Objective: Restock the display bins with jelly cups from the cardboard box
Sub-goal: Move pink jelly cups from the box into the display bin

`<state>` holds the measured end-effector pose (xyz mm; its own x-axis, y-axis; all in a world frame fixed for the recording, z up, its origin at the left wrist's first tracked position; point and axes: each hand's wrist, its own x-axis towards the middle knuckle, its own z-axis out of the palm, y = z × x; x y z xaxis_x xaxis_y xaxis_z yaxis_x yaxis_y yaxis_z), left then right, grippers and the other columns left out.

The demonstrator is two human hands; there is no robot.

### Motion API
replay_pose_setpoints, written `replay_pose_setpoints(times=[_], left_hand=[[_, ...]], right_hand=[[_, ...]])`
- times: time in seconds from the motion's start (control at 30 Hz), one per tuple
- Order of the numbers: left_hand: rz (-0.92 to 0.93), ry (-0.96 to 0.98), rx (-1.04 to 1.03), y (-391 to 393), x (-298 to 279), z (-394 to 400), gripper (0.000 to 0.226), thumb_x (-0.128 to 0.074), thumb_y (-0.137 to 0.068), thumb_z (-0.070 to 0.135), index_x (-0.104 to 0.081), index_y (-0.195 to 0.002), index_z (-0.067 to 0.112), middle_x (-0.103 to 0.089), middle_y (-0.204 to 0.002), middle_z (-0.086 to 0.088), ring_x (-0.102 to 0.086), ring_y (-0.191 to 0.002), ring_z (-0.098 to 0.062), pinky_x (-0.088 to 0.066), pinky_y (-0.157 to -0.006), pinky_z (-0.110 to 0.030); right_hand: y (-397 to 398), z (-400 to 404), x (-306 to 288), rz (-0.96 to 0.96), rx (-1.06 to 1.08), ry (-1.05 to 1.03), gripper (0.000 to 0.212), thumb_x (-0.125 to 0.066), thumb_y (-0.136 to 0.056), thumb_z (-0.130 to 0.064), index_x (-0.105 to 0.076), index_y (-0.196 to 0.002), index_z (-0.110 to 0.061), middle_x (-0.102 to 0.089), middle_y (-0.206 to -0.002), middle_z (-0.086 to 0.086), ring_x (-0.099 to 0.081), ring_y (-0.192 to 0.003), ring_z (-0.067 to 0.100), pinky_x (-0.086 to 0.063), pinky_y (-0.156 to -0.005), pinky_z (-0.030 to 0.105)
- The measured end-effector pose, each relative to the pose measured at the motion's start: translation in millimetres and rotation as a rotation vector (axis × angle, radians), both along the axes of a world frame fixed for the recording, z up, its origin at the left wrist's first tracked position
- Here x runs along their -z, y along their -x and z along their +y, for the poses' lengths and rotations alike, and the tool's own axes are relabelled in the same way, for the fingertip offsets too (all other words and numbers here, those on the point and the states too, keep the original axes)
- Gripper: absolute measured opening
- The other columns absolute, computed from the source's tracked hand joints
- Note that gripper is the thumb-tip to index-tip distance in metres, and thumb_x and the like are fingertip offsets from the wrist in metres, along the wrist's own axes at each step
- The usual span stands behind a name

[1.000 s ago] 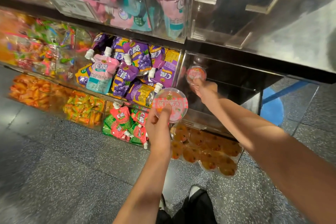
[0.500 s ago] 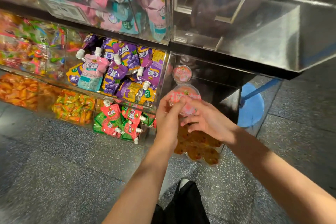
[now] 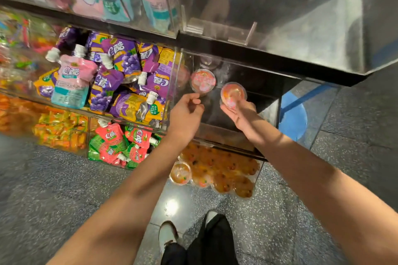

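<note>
Pink jelly cup [image 3: 233, 95] gripped in the right hand [image 3: 241, 114], fingers curled under it, held just over the clear bin [image 3: 269, 101] in the middle row. One more pink cup [image 3: 202, 81] already inside, at the far left of that bin, close to the see-through wall. Left hand [image 3: 185, 112] just near of that cup, fingers bent loosely, nothing in it, not touching the cup as far as can be told. Bin nearly bare apart from that one cup, so lots of room left. Lower down, an orange cup bin [image 3: 217, 170] nearly full. To the left, purple pouches [image 3: 120, 75] and red pouches [image 3: 120, 142] piled in other bins. Up top on the right, a big clear bin [image 3: 280, 6] with nothing seen in it. No cardboard box in sight. Only just started, probably: one cup in, one about to go, many more to fetch.
</note>
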<state>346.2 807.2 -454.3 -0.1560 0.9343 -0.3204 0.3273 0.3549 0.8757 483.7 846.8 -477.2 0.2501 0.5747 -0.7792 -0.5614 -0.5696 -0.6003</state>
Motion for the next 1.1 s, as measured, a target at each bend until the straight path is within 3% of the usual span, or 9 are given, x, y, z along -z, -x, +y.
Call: replay_pose_setpoints(times=[0.1, 0.27, 0.4, 0.53, 0.67, 0.8, 0.93, 1.0, 1.1], left_hand=[[-0.093, 0.045, -0.039, 0, 3, 1, 0.027, -0.053, -0.092, 0.004, -0.057, -0.115, 0.018, -0.063, -0.101, -0.001, -0.065, -0.099, -0.022, -0.055, -0.087, -0.044], [-0.34, 0.104, 0.062, 8, -7, -2, 0.028, -0.047, -0.095, -0.001, -0.05, -0.119, 0.014, -0.058, -0.114, -0.005, -0.064, -0.097, -0.017, -0.059, -0.075, -0.033], [-0.344, 0.099, 0.116, 12, -6, -3, 0.03, -0.047, -0.096, 0.0, -0.05, -0.122, 0.015, -0.058, -0.113, -0.002, -0.065, -0.095, -0.013, -0.06, -0.074, -0.033], [-0.339, 0.089, 0.077, 9, -8, -3, 0.028, -0.049, -0.096, 0.003, -0.051, -0.119, 0.019, -0.059, -0.108, 0.002, -0.066, -0.092, -0.012, -0.06, -0.074, -0.033], [-0.384, 0.165, 0.019, 6, -16, -4, 0.027, -0.049, -0.096, 0.003, -0.051, -0.122, 0.009, -0.061, -0.103, -0.004, -0.065, -0.086, -0.013, -0.057, -0.078, -0.035], [-0.49, 0.347, -0.078, 13, -44, -8, 0.022, -0.045, -0.098, 0.004, -0.049, -0.119, 0.006, -0.062, -0.096, -0.01, -0.064, -0.082, -0.019, -0.054, -0.078, -0.038], [-0.326, 0.472, 0.036, 41, -71, -32, 0.008, -0.048, -0.097, 0.011, -0.053, -0.099, 0.016, -0.062, -0.087, -0.003, -0.06, -0.073, -0.011, -0.051, -0.074, -0.029], [-0.206, 0.461, 0.099, 65, -84, -53, 0.009, -0.051, -0.096, 0.012, -0.057, -0.102, 0.015, -0.063, -0.082, 0.0, -0.06, -0.063, -0.006, -0.048, -0.06, -0.023], [-0.107, 0.406, 0.121, 111, -111, -96, 0.014, -0.049, -0.095, 0.006, -0.06, -0.1, 0.013, -0.063, -0.087, -0.004, -0.057, -0.067, -0.009, -0.04, -0.056, -0.021]], right_hand=[[1, 10, 13, -0.012, -0.065, -0.051, 0.04, -0.057, -0.095, -0.015, -0.046, -0.133, -0.004, -0.049, -0.139, 0.017, -0.056, -0.119, 0.028, -0.048, -0.094, 0.026], [-6, 21, 23, 0.044, -0.21, -0.092, 0.018, -0.055, -0.096, -0.021, -0.055, -0.113, -0.016, -0.052, -0.137, 0.011, -0.054, -0.123, 0.022, -0.049, -0.086, 0.015], [-2, 23, 29, -0.021, -0.038, -0.049, 0.033, -0.062, -0.092, -0.016, -0.057, -0.122, -0.003, -0.061, -0.123, 0.016, -0.067, -0.099, 0.019, -0.055, -0.059, 0.018], [-5, 36, 32, 0.272, -0.01, -0.013, 0.011, -0.054, -0.096, -0.025, -0.058, -0.105, -0.019, -0.053, -0.135, 0.012, -0.067, -0.066, -0.005, -0.055, -0.065, 0.013], [-6, 33, 21, 0.027, -0.105, 0.069, 0.051, -0.065, -0.089, -0.036, -0.048, -0.128, -0.007, -0.056, -0.133, 0.014, -0.065, -0.105, 0.019, -0.053, -0.091, 0.028], [-9, 23, -17, -0.127, -0.403, 0.198, 0.058, -0.065, -0.089, -0.033, -0.041, -0.138, -0.014, -0.047, -0.138, 0.013, -0.061, -0.107, 0.033, -0.056, -0.081, 0.038], [-7, -5, -66, -0.204, -0.69, 0.291, 0.03, -0.049, -0.098, -0.018, -0.049, -0.123, -0.003, -0.064, -0.109, 0.019, -0.066, -0.096, 0.029, -0.053, -0.082, 0.035], [9, -27, -92, -0.286, -0.868, 0.257, 0.014, -0.044, -0.098, -0.019, -0.055, -0.1, -0.01, -0.072, -0.086, 0.011, -0.068, -0.082, 0.021, -0.055, -0.069, 0.029], [52, -63, -134, -0.418, -1.105, 0.126, 0.019, -0.047, -0.097, -0.026, -0.054, -0.094, -0.008, -0.07, -0.064, 0.009, -0.068, -0.059, 0.021, -0.055, -0.058, 0.028]])
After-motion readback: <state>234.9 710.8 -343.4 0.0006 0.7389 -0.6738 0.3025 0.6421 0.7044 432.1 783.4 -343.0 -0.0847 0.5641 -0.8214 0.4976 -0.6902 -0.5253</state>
